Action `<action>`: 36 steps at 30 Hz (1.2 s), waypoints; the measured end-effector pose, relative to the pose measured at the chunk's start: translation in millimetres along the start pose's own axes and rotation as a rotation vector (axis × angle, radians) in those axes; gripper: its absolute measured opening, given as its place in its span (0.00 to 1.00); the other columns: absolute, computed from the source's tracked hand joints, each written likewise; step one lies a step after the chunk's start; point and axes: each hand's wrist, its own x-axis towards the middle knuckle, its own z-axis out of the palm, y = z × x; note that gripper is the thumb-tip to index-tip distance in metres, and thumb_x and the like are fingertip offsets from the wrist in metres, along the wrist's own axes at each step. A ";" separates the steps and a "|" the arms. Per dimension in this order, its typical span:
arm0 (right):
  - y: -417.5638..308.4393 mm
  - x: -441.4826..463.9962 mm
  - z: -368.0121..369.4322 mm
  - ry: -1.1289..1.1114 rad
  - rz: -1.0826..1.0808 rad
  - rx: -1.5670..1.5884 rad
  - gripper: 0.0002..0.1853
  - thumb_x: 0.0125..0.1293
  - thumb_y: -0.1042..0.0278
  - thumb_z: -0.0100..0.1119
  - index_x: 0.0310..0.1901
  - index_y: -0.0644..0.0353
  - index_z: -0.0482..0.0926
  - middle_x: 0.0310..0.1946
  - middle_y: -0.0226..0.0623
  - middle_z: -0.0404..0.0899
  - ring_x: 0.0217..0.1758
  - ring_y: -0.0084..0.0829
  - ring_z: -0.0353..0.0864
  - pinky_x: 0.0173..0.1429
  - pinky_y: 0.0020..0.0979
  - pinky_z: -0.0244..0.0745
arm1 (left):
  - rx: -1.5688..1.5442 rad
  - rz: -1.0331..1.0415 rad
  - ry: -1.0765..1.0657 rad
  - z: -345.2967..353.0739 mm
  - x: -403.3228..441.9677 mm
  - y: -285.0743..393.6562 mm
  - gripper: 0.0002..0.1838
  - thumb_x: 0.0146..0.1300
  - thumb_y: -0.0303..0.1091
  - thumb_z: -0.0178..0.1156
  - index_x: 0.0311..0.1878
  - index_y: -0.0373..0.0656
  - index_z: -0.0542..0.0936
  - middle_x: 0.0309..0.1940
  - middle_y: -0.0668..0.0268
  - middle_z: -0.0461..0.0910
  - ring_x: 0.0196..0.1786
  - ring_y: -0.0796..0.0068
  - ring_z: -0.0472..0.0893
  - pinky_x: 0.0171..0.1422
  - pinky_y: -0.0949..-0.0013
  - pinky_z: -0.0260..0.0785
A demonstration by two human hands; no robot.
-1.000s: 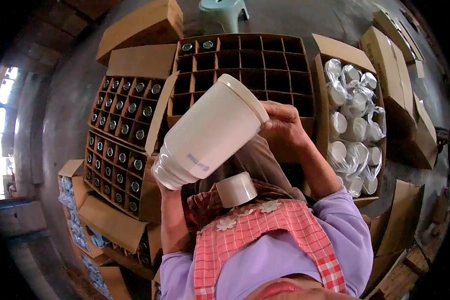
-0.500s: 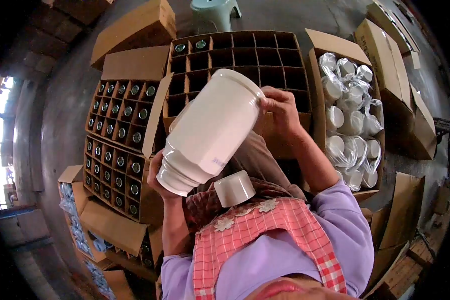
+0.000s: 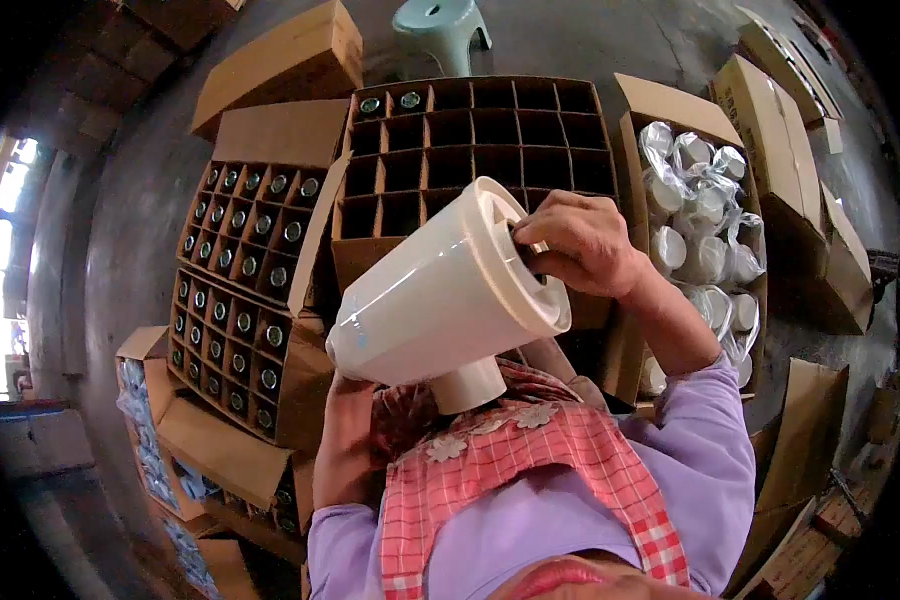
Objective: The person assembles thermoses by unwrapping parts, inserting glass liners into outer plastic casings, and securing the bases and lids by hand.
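A large white flask casing (image 3: 420,290) lies tilted across my front, its round recessed base turned up to the right. My right hand (image 3: 585,245) is closed at that base, its fingertips inside the recess; a small dark bit shows beside them, too hidden to name. At the lower left, my left hand (image 3: 350,385) supports the casing's neck end, its fingers mostly hidden behind it. A white cup-like piece (image 3: 470,387) rests on my lap, partly covered by the casing.
Ahead stands a divided carton (image 3: 390,243) with two silver-tipped pieces in its far corner. Cartons of similar pieces (image 3: 270,222) stand at left. At right, a carton (image 3: 635,200) holds bagged white cups (image 3: 710,245). A pale green stool (image 3: 435,35) is beyond.
The casing has turned so its base now faces up toward me. My right hand has moved from the base's rim into its recess. My left hand has become mostly hidden.
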 end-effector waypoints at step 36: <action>7.2 -22.5 -20.6 -0.048 0.284 -0.031 0.11 0.55 0.73 0.60 0.40 0.66 0.79 0.33 0.35 0.80 0.38 0.23 0.78 0.42 0.27 0.74 | 0.188 0.278 -0.162 26.6 21.2 27.6 0.24 0.53 0.30 0.63 0.55 0.38 0.70 0.47 0.64 0.77 0.45 0.74 0.78 0.49 0.70 0.71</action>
